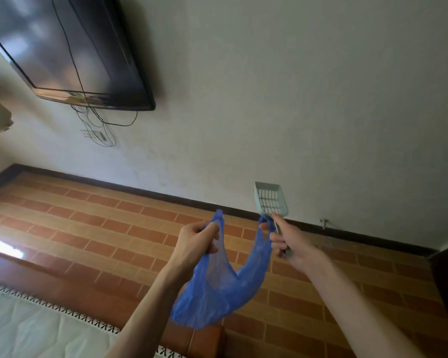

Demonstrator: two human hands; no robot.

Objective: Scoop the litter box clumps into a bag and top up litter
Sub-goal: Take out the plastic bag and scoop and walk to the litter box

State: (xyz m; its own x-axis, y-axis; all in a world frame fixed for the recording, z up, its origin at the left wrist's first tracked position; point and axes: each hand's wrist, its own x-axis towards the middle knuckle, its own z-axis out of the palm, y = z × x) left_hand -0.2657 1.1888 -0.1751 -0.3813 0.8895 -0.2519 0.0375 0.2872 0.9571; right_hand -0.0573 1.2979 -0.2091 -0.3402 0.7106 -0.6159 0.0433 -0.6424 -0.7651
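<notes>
A blue plastic bag point(217, 290) hangs between my two hands above the tiled floor. My left hand point(195, 240) grips one handle loop of the bag. My right hand point(287, 237) pinches the other handle loop and also grips the handle of a pale green slotted litter scoop point(268, 198), whose head points up toward the wall. The scoop's head looks empty. No litter box shows in the frame.
An orange-brown tiled floor point(88, 228) runs to a white wall with a dark skirting board point(140, 188). A wall-mounted TV point(70, 47) with dangling cables hangs at upper left. A white mat with black trim point(36, 329) lies at lower left.
</notes>
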